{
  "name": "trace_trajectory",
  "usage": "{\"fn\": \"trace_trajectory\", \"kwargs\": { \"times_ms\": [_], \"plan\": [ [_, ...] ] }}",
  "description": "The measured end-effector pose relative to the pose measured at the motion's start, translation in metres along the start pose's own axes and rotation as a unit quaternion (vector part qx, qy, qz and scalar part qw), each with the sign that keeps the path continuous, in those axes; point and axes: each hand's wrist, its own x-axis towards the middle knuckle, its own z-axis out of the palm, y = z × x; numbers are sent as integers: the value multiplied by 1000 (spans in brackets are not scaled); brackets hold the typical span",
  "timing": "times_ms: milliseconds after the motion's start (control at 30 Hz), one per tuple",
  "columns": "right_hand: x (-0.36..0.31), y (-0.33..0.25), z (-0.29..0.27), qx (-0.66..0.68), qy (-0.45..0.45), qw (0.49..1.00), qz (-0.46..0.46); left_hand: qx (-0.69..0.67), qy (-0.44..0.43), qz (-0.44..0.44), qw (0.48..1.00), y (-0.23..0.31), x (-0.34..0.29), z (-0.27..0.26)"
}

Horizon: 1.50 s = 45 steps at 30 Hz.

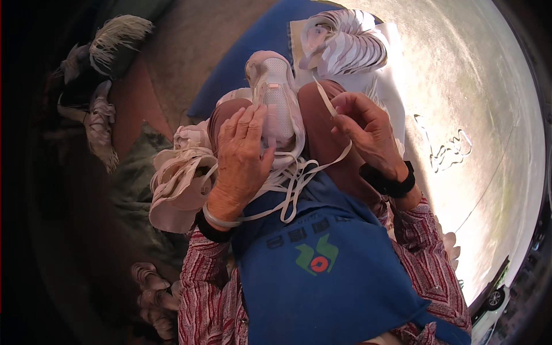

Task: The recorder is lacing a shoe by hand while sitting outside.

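A pale pinkish-white shoe upper (278,92) with a mesh tongue lies between my knees, its rounded end pointing away from me. My left hand (242,146) rests on its left side, fingers stretched out and flat, thumb apart. Pinched between thumb and fingers of my right hand (368,129) is one end of a cream shoelace (325,99). More loose laces (294,183) lie in loops over the near end of the upper and on my blue apron (322,230). Whether the pinched lace runs through the upper is hard to see.
A fanned stack of white upper pieces (351,43) sits beyond my right knee. More uppers with bundled laces (181,184) lie by my left knee. Bunches of pale laces (121,37) hang at the far left. A loose lace (451,146) lies on the sunlit ground at right.
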Motion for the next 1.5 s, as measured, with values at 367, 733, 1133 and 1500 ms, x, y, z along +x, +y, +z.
{"fn": "trace_trajectory", "kwargs": {
  "times_ms": [367,733,1133,1500],
  "plan": [
    [2,20,-34,-312,-93,942,-85,83,-40,52,994,-4,4,67],
    [26,20,-1,-330,-126,907,-227,-74,-4,-3,997,9,19,25],
    [91,25,29,-215,-124,965,-84,-182,14,-118,976,-32,76,32],
    [97,27,35,-263,-131,939,-180,-185,-24,-71,980,-40,86,30]
  ]
}}
